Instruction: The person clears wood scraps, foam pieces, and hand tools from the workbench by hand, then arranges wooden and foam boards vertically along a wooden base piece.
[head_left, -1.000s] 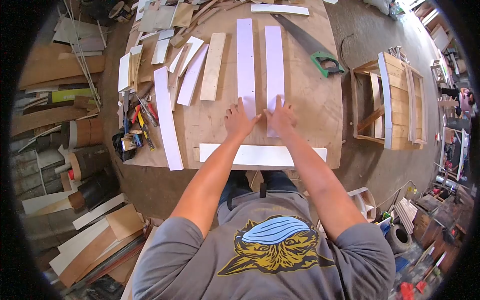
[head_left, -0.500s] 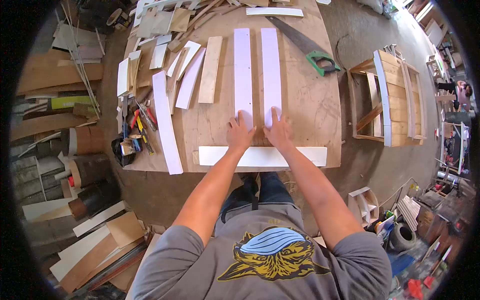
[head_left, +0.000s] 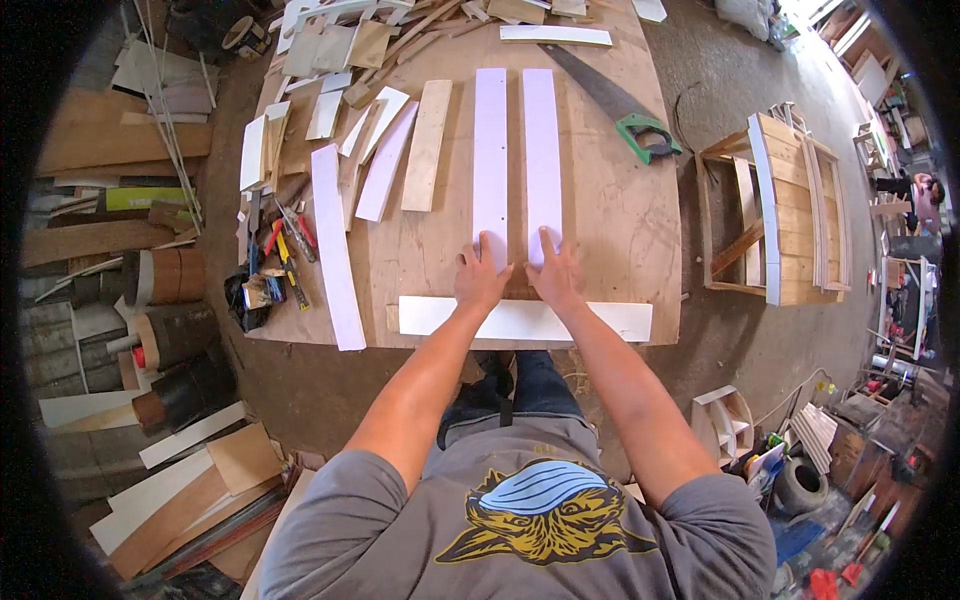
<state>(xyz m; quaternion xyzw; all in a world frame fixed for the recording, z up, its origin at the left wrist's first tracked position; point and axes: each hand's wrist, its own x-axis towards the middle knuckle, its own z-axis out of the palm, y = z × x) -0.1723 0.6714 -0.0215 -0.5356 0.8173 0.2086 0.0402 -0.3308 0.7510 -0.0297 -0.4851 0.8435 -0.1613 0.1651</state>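
Observation:
Two long, pale lilac-white boards lie side by side on the wooden worktable, with a narrow gap between them. My left hand (head_left: 482, 277) grips the near end of the left board (head_left: 490, 150), its index finger stretched along the top and its thumb by the inner edge. The near end of the right board (head_left: 542, 150) is held by my right hand (head_left: 556, 270) in much the same way. Small dark holes dot the left board. Crosswise under my wrists, near the table's front edge, lies a white board (head_left: 600, 320).
A green-handled handsaw (head_left: 640, 135) lies right of the boards on the worktable (head_left: 620, 240). Leftward are a bare wood strip (head_left: 428, 145), a long pale board (head_left: 338, 250), several offcuts and hand tools (head_left: 285, 260). A slatted wooden frame (head_left: 800, 210) stands on the floor at right.
The whole view has shifted slightly, with the table lower in the picture. Both hands stay at the near ends of the two boards, and the boards keep their places relative to each other.

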